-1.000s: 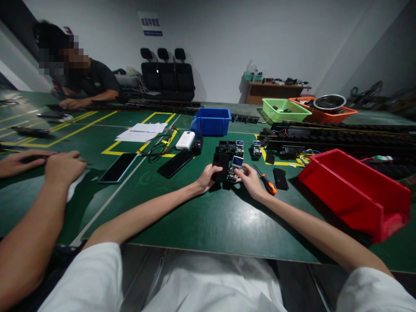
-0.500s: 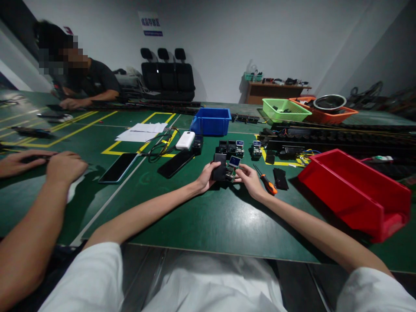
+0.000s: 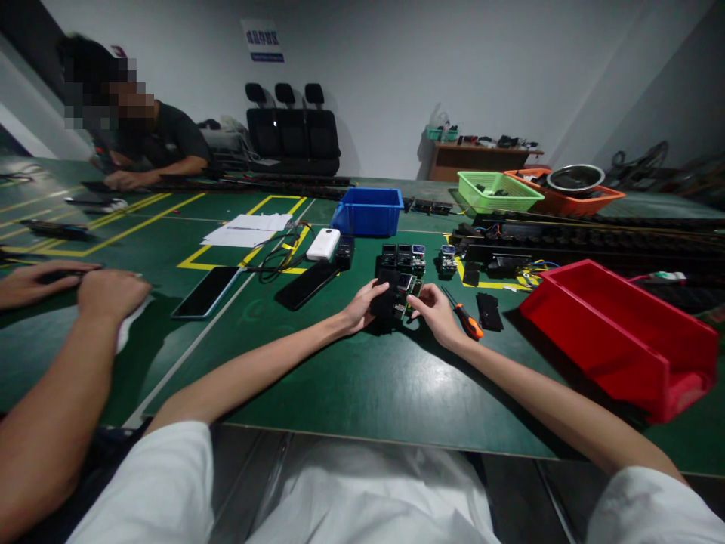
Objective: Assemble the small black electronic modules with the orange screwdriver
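My left hand is closed on a flat black part above the green table. Close against its right side is a small circuit board with a dark screen, which my right hand pinches at its right edge. Just beyond my hands stand several small modules in a row, and one more module stands apart to the right. An orange and black screwdriver lies right of my right hand, beside thin black pieces.
A red bin is at the right and a blue bin behind the modules. Two phones, a white power bank and cables lie left. Another person's hands are at the far left; a person sits across the table.
The black part and the circuit board have tilted and come closer together between my hands. The board's screen has turned from bluish to dark. My right fingers have shifted slightly.
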Demonstrator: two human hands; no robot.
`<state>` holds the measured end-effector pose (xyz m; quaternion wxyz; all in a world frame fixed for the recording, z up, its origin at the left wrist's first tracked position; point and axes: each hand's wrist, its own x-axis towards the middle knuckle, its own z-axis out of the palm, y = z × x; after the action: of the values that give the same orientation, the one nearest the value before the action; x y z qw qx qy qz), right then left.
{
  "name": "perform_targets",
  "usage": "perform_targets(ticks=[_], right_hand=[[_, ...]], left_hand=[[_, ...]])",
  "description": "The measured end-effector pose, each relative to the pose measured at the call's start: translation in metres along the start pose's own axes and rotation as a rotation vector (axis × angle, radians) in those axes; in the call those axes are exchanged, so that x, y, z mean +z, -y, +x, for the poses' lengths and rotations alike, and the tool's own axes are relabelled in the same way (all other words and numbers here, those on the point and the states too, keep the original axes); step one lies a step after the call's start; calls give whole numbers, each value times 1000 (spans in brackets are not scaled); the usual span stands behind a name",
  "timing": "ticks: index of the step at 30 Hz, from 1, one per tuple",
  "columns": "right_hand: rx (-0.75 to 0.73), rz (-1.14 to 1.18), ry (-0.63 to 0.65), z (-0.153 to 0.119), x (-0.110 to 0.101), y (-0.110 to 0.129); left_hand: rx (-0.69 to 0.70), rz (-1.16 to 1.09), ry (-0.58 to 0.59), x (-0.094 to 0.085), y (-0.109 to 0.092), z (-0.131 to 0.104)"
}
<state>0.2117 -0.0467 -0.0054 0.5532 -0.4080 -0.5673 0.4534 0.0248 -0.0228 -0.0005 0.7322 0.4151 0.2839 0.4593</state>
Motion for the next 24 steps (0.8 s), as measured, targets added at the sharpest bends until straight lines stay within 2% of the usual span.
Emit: perform_targets(ticks=[8,12,18,21,24], right_hand=[[-20,-34,62,-2,2,5],[-26,-48,39,-2,2,4],[-26,-94,-19,-2,0,1],[-95,-181,-87,-1,-2,0],[-150,-234,-99,-1,-4,0]], left_hand=[[2,49,-14,3,1,-2],[15,65,-19,4,1,-2],[-4,99,47,3,-1,-1],[16,123,59,4,-1,-1],[17,134,69,5,-1,-2]])
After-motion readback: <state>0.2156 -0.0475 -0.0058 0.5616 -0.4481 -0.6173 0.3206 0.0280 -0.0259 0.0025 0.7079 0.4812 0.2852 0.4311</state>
